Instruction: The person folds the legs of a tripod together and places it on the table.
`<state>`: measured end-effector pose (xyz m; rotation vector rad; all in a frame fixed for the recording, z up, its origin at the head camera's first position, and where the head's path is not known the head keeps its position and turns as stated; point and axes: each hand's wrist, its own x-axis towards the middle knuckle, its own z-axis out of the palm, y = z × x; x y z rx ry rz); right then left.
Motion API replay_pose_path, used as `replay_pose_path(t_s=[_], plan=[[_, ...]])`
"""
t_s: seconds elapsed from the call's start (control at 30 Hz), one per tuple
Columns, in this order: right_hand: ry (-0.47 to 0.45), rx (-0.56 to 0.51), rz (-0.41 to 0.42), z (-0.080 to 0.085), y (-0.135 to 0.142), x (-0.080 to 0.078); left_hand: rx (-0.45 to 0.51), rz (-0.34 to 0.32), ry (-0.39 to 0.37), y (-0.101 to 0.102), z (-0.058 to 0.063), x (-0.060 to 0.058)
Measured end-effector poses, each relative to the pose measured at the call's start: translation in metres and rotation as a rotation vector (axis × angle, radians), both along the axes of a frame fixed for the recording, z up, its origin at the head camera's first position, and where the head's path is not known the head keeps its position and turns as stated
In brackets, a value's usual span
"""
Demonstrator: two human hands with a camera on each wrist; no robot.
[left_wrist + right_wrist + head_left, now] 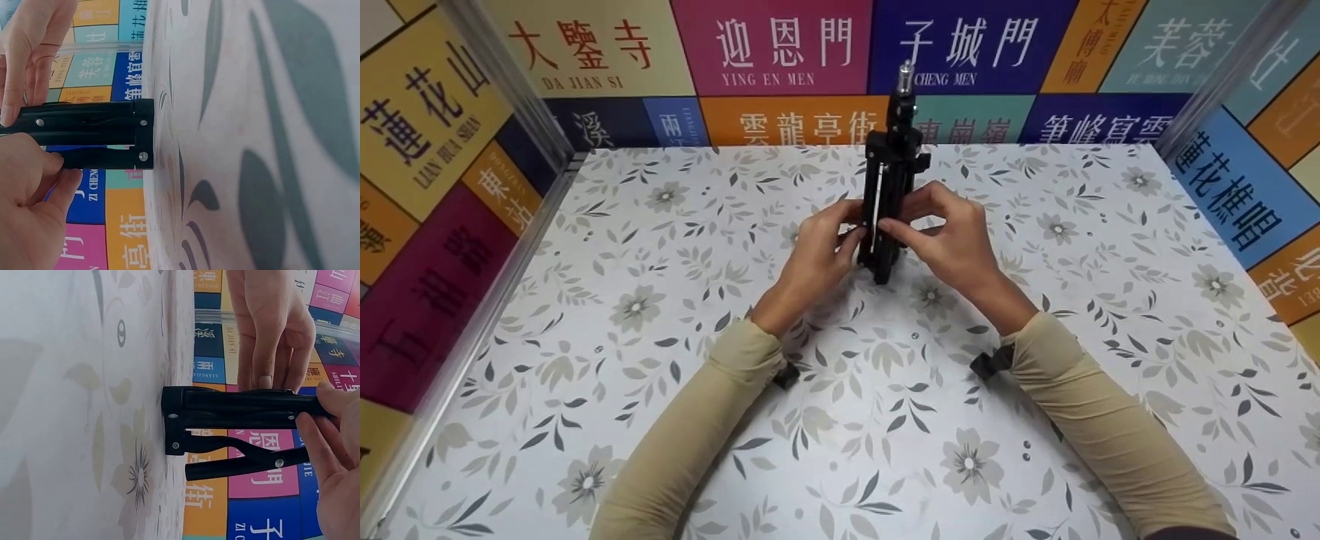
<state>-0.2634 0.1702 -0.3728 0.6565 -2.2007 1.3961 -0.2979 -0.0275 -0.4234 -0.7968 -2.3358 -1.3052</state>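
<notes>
A folded black tripod [894, 146] stands upright on the table, its silver-tipped screw post [905, 79] pointing up. My left hand [825, 244] is at its left side; in the left wrist view, thumb and finger pinch one of the legs [95, 158]. From the right, my right hand [960, 232] holds the tripod with thumb and fingers. In the right wrist view, a thin brace [247, 461] angles out from the legs, and the foot end [173, 421] is right at the tabletop.
The table [705, 465] has a white covering with grey flowers and leaves. Colourful panels with Chinese lettering [780, 45] stand along the back and both sides, with metal frame posts [510, 82] at the corners. A black strap piece [991, 363] shows at each cuff.
</notes>
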Motion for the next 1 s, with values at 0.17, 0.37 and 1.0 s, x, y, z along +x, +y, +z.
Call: replay_pose_path(t_s=[0.17, 0.37, 1.0], plan=[[0.035, -0.009, 0.011, -0.001, -0.001, 0.0, -0.022, 0.005, 0.015, 0.0, 0.001, -0.001], [0.017, -0.021, 0.036, -0.001, 0.002, -0.002, 0.015, -0.007, -0.027, 0.0, 0.001, 0.0], [-0.164, -0.09, 0.141, -0.016, 0.039, -0.033, 0.276, -0.17, 0.024, 0.003, 0.033, 0.026]])
